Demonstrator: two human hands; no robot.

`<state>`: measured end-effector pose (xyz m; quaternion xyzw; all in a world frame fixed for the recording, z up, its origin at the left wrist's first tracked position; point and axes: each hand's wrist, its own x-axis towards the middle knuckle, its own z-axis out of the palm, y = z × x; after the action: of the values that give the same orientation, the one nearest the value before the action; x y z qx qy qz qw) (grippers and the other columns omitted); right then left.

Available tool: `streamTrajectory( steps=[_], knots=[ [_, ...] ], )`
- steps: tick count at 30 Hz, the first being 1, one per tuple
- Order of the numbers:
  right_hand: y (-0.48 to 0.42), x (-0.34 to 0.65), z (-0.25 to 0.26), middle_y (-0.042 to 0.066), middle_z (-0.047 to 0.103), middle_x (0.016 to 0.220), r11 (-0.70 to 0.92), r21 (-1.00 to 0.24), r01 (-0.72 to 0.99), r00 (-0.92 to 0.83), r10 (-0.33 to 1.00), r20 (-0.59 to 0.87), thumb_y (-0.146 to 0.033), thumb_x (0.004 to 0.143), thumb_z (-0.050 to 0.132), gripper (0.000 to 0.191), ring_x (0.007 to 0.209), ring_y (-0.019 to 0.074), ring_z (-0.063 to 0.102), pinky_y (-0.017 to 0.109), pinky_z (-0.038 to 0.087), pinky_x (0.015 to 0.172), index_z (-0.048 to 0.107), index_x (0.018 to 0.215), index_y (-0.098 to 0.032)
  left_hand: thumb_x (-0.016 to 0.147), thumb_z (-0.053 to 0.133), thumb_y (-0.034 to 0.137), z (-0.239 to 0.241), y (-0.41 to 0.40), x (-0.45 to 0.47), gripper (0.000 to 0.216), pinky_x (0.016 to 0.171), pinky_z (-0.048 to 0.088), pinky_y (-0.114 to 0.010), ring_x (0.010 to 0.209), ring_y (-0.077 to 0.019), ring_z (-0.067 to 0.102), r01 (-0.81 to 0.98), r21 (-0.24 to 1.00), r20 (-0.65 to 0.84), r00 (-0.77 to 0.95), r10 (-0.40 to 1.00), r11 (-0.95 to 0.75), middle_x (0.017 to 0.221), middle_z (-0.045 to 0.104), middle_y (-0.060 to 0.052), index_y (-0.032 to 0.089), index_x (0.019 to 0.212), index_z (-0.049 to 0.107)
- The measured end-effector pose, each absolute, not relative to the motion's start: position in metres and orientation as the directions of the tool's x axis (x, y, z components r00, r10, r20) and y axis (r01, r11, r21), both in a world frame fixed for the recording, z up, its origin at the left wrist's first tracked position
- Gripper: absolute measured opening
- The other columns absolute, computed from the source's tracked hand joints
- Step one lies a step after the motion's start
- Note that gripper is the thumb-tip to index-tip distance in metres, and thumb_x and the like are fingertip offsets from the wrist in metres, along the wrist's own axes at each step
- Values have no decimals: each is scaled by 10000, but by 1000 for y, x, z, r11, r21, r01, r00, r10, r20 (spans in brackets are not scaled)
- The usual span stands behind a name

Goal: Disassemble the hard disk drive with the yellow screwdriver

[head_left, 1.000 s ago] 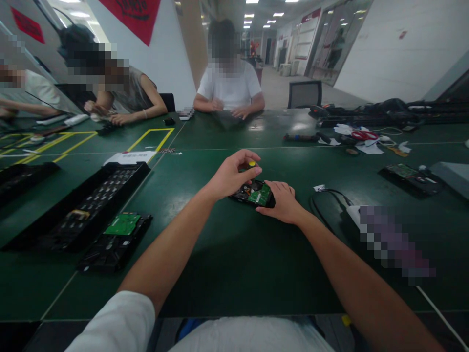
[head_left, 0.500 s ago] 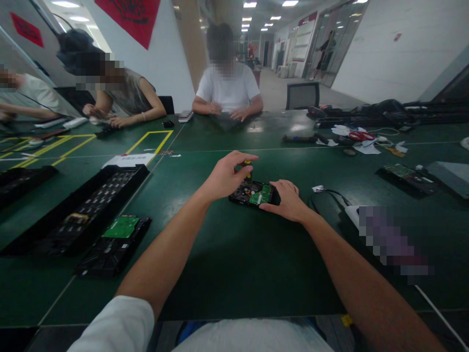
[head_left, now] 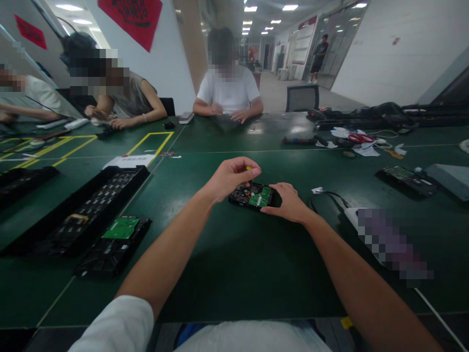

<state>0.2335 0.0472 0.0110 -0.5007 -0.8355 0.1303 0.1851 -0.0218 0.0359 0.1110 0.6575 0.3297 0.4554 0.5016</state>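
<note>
A black hard drive with a green circuit board on top lies on the green table in front of me. My left hand is closed round a yellow-topped screwdriver that stands upright on the drive. My right hand grips the drive's right end, thumb and fingers curled on its edge.
At the left lie a long black tray and another drive with a green board. A cable and white box sit to the right, more drives beyond. Other people sit across the table; papers and scissors lie far right.
My left hand has turned a little on the screwdriver, so less of its yellow top shows. My right hand stays on the drive.
</note>
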Motion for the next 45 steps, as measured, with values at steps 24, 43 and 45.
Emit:
streamTrajectory(
  steps=[24,43,45],
  knots=[
    [49,230,6,136,580,1451,526,-468,710,-430,850,304,-616,943,605,645,1376,324,510,542,404,1149,546,1460,-235,818,769,467,113,37,-27,325,637,471,-240,798,-129,588,-21,984,175,351,920,-179,995,693,-62,170,947,733],
    [49,229,10,82,679,966,471,-429,771,-329,871,365,-448,964,598,407,839,231,644,365,511,780,671,1261,-180,890,716,342,112,33,-22,259,697,577,-261,955,-174,657,-199,972,200,433,879,-123,1025,683,-80,175,1064,623],
    [49,230,9,41,674,851,457,-452,766,-334,884,328,-449,966,605,449,770,210,633,327,479,718,635,1326,-180,900,704,332,113,32,-22,233,717,585,-264,956,-170,659,-200,972,201,435,878,-124,1022,683,-79,168,1046,628]
  ],
)
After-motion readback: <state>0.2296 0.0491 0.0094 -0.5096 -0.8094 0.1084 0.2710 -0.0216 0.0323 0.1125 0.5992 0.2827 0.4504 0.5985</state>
